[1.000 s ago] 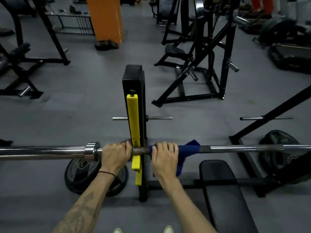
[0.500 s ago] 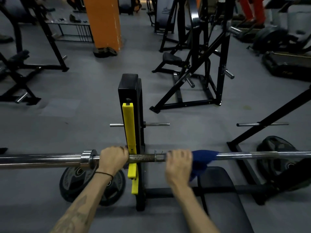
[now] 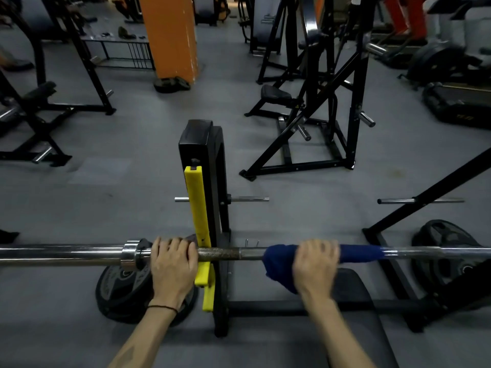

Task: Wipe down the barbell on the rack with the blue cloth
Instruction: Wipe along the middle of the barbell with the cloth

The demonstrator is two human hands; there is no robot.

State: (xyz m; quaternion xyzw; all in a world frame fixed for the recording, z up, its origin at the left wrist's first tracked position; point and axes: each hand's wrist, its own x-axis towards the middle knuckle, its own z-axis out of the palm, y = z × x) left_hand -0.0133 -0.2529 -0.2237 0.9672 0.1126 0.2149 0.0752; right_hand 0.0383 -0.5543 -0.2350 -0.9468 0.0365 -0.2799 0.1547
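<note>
Under right-hand fingers [image 3: 318,248]: blue cloth [image 3: 279,264]

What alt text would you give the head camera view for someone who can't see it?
A person's right hand grips a blue cloth wrapped around a racked barbell, while the left hand grips the bar beside the yellow rack upright. Weight plates and gym machines stand around.

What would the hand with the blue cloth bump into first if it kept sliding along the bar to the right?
Nothing nearby: right of the right hand and blue cloth, the barbell looks bare to the picture's edge.
</note>
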